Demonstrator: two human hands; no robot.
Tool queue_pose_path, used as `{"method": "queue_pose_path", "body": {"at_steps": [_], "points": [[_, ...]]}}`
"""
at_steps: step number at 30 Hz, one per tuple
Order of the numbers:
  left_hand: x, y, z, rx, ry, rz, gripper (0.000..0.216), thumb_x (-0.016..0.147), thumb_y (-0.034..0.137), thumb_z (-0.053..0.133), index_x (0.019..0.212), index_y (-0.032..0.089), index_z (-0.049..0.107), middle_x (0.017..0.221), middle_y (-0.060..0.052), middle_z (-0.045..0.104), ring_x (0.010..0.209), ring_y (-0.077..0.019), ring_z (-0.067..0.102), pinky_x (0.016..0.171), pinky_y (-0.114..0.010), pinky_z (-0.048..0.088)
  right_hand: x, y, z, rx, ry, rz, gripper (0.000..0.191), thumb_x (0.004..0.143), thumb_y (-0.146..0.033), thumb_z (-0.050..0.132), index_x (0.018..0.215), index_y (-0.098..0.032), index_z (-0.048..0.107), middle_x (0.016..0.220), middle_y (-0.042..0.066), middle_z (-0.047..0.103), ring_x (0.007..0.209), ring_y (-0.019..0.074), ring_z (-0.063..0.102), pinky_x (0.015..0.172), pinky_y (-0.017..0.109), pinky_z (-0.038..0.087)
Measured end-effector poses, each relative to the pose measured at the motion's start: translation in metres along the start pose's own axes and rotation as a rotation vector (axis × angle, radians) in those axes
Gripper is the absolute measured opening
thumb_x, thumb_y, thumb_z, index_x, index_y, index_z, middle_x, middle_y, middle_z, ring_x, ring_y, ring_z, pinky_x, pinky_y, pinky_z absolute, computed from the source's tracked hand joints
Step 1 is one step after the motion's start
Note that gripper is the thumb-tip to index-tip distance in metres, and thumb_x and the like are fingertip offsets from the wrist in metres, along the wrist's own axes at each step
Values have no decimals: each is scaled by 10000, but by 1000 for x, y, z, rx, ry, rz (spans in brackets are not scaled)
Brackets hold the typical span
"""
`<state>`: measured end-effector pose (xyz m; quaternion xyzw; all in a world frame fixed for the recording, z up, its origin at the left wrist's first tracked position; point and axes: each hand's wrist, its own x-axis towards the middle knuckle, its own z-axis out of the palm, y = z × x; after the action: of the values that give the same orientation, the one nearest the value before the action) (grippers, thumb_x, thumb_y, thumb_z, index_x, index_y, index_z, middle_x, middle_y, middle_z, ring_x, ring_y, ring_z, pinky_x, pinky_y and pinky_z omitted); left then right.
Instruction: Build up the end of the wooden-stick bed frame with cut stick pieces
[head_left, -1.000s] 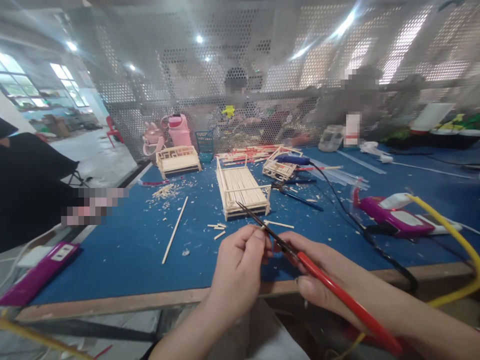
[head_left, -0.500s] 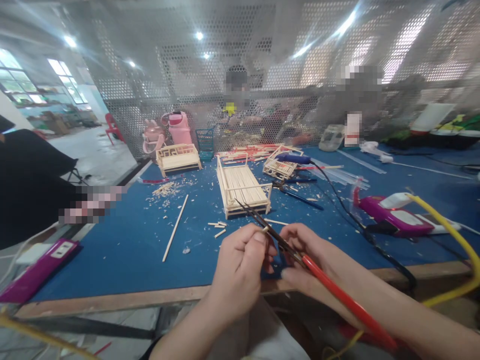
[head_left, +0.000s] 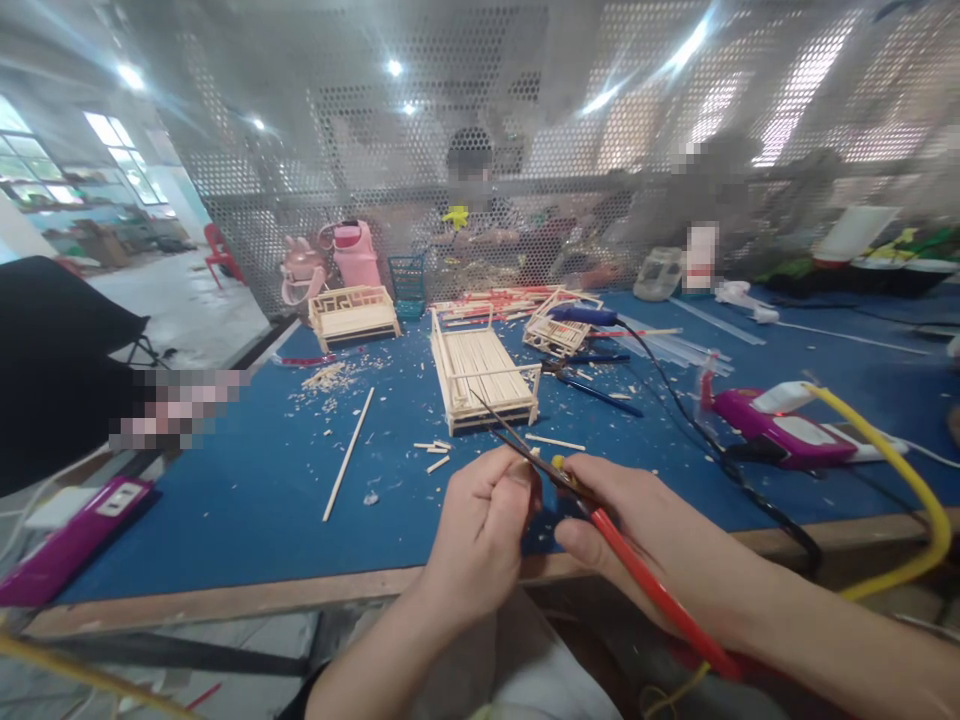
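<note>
My right hand is closed around long red-handled scissors, whose thin dark blades point up and left over the table. My left hand pinches a small wooden stick piece right at the blades. Just beyond the blade tips stands a small bed frame built of wooden sticks on the blue table.
A long wooden stick and short offcuts lie on the blue surface. A purple glue gun with black and yellow cables lies at the right. More stick models stand at the back by a perforated screen. A person in black sits at the left.
The scissors' blades have closed a little on the stick piece and both hands shifted slightly. The view has drifted a bit.
</note>
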<state>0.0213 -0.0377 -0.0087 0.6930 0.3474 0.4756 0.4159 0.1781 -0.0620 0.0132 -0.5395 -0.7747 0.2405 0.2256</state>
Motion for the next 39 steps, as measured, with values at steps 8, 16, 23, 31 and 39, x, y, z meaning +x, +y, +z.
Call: {"method": "queue_pose_path", "body": {"at_steps": [8,16,23,31,39], "points": [[-4,-16,10,-169,36,-131,366,908,350,335,588,191,417,549,38,389,522,-108,358,505,-235,289,10,21,8,-229,66,-62,341,819,-465,389,576,-232,335,491,-4,471,453,123,399,469,247,288],[-13,-14,-1,-98,-6,-236,348,891,338,391,619,169,526,565,24,453,520,-98,392,503,-217,302,-3,51,-22,-340,229,314,418,733,-585,476,526,-236,377,481,12,516,470,165,487,475,272,348],[-20,-3,-6,67,-116,-272,335,878,352,429,714,157,646,587,1,553,550,-108,461,526,-208,342,5,80,-45,-521,-27,578,401,787,-521,484,553,-196,507,654,149,642,637,299,636,574,365,419],[14,-6,-24,782,-121,-200,370,874,338,434,591,178,612,587,-31,617,565,-161,522,542,-254,314,62,61,-65,-682,-144,376,462,736,-500,576,411,-210,422,516,97,584,534,224,600,468,290,355],[18,-13,-34,799,3,-182,134,759,248,632,857,160,656,809,-84,685,749,-222,605,676,-311,429,52,37,-51,-606,64,22,114,758,-213,562,840,-208,641,685,58,669,628,207,612,542,281,379]]}}
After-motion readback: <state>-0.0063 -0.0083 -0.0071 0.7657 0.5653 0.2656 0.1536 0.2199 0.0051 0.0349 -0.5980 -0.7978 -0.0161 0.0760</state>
